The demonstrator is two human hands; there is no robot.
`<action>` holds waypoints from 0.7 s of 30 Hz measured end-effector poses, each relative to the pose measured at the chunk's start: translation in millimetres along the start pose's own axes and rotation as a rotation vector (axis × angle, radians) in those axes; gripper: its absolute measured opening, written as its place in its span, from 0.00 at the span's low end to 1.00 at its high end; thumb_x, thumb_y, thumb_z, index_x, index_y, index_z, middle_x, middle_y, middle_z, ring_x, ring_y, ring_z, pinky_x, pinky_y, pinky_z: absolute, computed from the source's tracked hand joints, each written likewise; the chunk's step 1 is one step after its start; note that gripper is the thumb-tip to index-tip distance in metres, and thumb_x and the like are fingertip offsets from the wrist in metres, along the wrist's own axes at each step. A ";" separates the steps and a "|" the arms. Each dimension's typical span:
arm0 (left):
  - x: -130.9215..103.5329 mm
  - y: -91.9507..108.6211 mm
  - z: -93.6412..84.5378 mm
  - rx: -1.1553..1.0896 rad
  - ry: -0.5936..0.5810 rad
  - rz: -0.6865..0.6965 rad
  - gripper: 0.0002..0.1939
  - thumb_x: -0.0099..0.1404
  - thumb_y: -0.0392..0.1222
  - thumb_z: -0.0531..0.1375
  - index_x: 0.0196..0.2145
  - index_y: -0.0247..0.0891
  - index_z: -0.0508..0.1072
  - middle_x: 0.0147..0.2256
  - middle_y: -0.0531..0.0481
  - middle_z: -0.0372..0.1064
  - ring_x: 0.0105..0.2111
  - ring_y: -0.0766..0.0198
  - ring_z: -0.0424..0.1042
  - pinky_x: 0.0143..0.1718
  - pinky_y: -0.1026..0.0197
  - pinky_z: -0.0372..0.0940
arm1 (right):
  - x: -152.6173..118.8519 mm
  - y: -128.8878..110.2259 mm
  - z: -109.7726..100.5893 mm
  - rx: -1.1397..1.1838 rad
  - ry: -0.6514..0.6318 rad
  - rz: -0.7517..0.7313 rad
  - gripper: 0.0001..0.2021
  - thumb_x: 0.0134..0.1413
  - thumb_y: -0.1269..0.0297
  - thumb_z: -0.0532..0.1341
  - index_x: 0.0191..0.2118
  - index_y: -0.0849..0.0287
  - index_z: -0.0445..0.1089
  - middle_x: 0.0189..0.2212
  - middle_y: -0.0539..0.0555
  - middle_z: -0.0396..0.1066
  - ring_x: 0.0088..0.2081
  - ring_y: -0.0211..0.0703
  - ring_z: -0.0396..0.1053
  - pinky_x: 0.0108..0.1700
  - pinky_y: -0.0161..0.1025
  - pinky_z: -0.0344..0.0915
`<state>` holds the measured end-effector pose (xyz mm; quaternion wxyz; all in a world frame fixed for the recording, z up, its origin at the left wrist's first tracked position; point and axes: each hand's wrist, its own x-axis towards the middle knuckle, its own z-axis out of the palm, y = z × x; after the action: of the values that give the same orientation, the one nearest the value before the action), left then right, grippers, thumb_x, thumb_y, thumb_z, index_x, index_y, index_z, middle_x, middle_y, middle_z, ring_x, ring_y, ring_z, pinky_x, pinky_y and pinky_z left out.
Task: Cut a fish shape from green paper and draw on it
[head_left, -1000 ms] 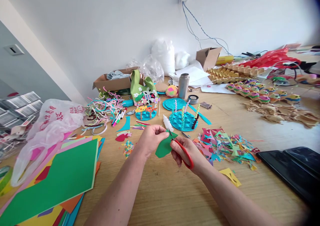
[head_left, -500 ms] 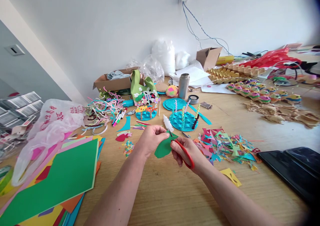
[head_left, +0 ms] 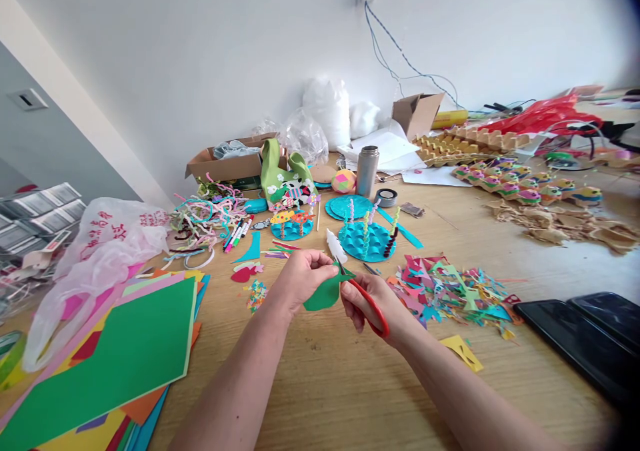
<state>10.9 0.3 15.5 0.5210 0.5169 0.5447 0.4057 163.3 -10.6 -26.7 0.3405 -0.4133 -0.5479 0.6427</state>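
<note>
Between thumb and fingers, my left hand (head_left: 306, 276) pinches a rounded piece of green paper (head_left: 323, 295) above the middle of the table. My right hand (head_left: 367, 301) grips red-handled scissors (head_left: 371, 304), whose blades meet the upper edge of the green paper. Just beyond the blades lies a white glue bottle (head_left: 335, 245). A blue scalloped disc (head_left: 367, 241) with twisted pipe cleaners standing on it is behind my right hand. Red paper shapes (head_left: 245, 273) and a small heap of tiny paper bits (head_left: 257, 296) lie left of my left hand.
Coloured paper sheets (head_left: 130, 344) are stacked at the left. Colourful paper scraps (head_left: 460, 291) spread to the right, near two dark phones (head_left: 565, 344). A steel flask (head_left: 368, 171), a tape roll (head_left: 387, 198), a green bag (head_left: 285, 178) and painted egg cartons (head_left: 530, 181) stand farther back.
The green paper has turned slightly and its lower part has shifted up and left. Both hands stay nearly in place, with the scissors still at the paper's edge.
</note>
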 end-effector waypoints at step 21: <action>-1.7 3.1 -14.4 0.065 -0.093 -0.030 0.12 0.45 0.43 0.66 0.25 0.34 0.73 0.22 0.53 0.66 0.23 0.69 0.62 0.26 0.64 0.53 | 0.1 4.8 -2.7 -0.030 -0.065 0.007 0.22 0.42 0.45 0.65 0.23 0.57 0.57 0.12 0.43 0.63 0.10 0.30 0.58 0.11 0.27 0.50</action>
<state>-3.0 0.5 20.6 0.5346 0.5437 0.5406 0.3556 165.8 -10.1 -31.7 0.3138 -0.3991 -0.5666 0.6489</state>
